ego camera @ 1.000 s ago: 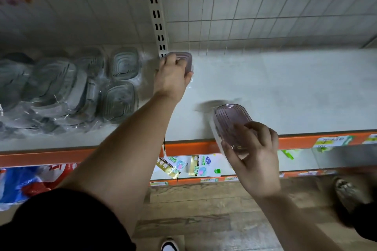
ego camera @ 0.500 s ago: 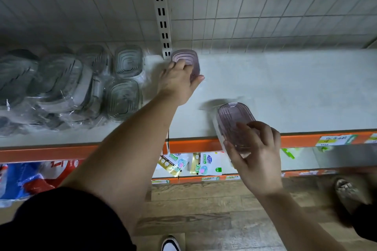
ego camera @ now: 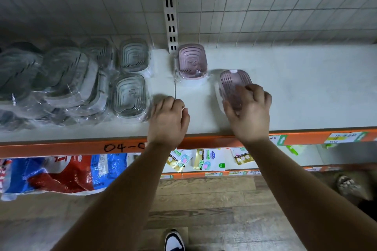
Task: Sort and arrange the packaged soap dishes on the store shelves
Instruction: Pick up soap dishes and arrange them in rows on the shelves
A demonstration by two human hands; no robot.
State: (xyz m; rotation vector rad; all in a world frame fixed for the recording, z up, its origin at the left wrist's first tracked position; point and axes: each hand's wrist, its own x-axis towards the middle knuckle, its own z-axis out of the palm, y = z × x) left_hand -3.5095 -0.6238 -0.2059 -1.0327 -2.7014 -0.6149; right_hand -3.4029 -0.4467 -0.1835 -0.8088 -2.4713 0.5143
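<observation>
One pink packaged soap dish [ego camera: 192,60] lies flat at the back of the grey shelf [ego camera: 295,87], by the slotted upright. My left hand [ego camera: 168,120] hovers over the shelf's front, fingers loosely curled, holding nothing, well short of that dish. My right hand [ego camera: 248,114] grips a second pink packaged soap dish [ego camera: 234,85] by its near end, just right of the first. Two clear grey packaged soap dishes [ego camera: 133,55] [ego camera: 129,97] lie one behind the other to the left.
A heap of grey wrapped dishes [ego camera: 51,79] fills the shelf's left end. The slotted upright [ego camera: 169,8] and wire grid back the shelf. An orange front rail [ego camera: 224,140] carries price tags. Detergent bags [ego camera: 61,173] lie on the lower shelf. My shoe [ego camera: 174,240] is on the wooden floor.
My left hand let go of the pink dish at the back and drew toward the shelf's front. My right hand moved its dish further onto the shelf, beside the first.
</observation>
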